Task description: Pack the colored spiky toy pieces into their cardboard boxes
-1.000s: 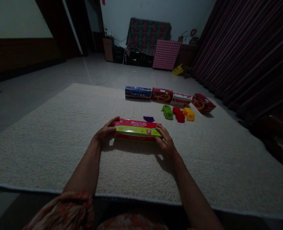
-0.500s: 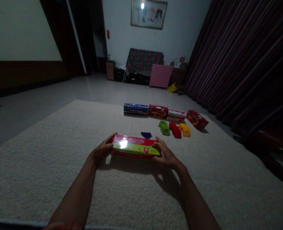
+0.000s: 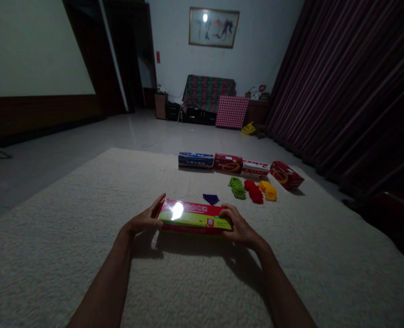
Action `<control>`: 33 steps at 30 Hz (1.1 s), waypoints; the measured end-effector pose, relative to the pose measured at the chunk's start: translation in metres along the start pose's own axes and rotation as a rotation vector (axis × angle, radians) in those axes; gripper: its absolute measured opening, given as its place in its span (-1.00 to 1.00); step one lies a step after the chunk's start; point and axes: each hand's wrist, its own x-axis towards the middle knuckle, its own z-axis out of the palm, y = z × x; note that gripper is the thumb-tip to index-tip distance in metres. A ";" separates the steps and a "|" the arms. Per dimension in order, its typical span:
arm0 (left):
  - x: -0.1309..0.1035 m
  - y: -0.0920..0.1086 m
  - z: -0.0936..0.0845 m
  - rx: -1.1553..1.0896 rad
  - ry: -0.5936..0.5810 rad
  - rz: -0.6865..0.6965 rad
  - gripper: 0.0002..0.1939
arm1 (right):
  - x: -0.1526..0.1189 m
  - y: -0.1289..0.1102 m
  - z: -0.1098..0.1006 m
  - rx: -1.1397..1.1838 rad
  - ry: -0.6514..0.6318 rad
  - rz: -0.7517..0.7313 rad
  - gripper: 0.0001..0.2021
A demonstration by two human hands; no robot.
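Note:
A long red and yellow-green box [image 3: 191, 216] with Chinese lettering lies across the middle of the head view, a bright glare on its top. My left hand [image 3: 146, 219] grips its left end and my right hand [image 3: 238, 226] its right end, fingers on the edges. Whether the box touches the mat beneath is hard to tell. Just behind it lies a pile of small purple pieces [image 3: 211, 198]. Farther right are piles of green pieces [image 3: 237, 188], red pieces [image 3: 254, 191] and yellow pieces [image 3: 268, 190].
Behind the piles stands a row of boxes: a blue box [image 3: 195, 161], a red box [image 3: 228, 163], a white and red box [image 3: 255, 169] and another red box [image 3: 286, 175], set at an angle. All rest on a cream mat [image 3: 85, 196]. A dark curtain [image 3: 311, 91] hangs at the right.
The whole scene sits slightly lower in the view as the camera tilts up. Both hands still hold the box, and my right fingers have shifted a little at its end.

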 end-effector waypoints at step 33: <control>0.062 0.057 -0.027 0.375 0.282 0.181 -0.14 | 0.053 0.025 -0.031 0.257 0.506 0.059 -0.53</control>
